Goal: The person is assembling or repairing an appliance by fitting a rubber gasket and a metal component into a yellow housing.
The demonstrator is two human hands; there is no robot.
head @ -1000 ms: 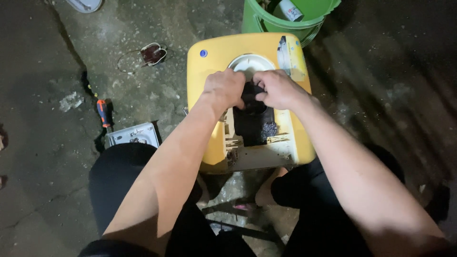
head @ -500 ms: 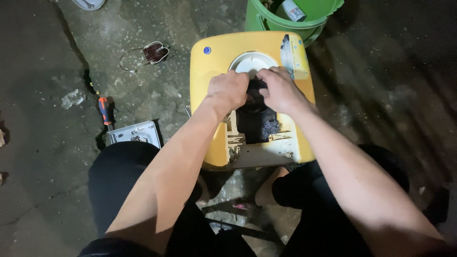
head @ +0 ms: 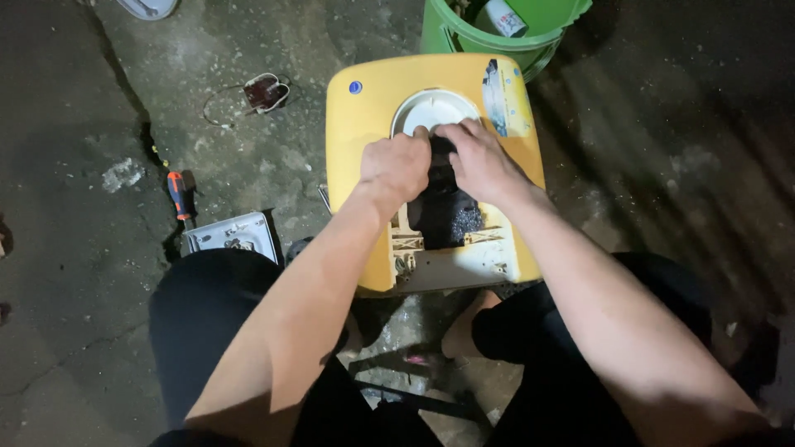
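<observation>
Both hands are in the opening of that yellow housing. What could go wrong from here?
1. Left hand and right hand grip a black part in the yellow housing; the bare cut edges beside it may nick fingers.
2. The housing sits low between the knees; a hard pull might tip it toward the green bucket.

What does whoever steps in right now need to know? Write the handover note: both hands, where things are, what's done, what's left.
Left hand: closed in a grip on the black part sitting in the opening of the yellow housing.
Right hand: fingers on the same black part, beside the white round disc.
Things: housing lies on the concrete floor between the knees; orange-handled screwdriver and a grey panel to the left; green bucket behind.
Done: housing is open, innards exposed.
Left: black part is not yet out of the opening.
</observation>
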